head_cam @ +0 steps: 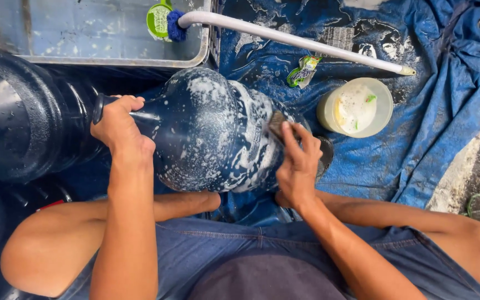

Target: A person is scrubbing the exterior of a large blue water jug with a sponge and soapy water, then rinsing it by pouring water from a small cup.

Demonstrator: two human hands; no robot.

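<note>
Spread wide under everything: a wet blue tarp (418, 122), rumpled, its right edge giving way to grey ground at the frame's lower right. Crowding the left: another dark water jug (18, 116), close against the neck of the one in hand, little room there. At top left, a grey metal tub (84, 33), holding water and a green cap, with a white pipe (295, 40) running out over its rim. Lying sideways across the lap: a large dark blue jug (206, 133), lathered in white suds. Left hand (120, 125) clamped round its neck. Right hand (298, 164) gripping a scrub pad (278, 123) against its soapy base. Right of that, well clear: a round white tub (356, 106) of soapy liquid.
</note>
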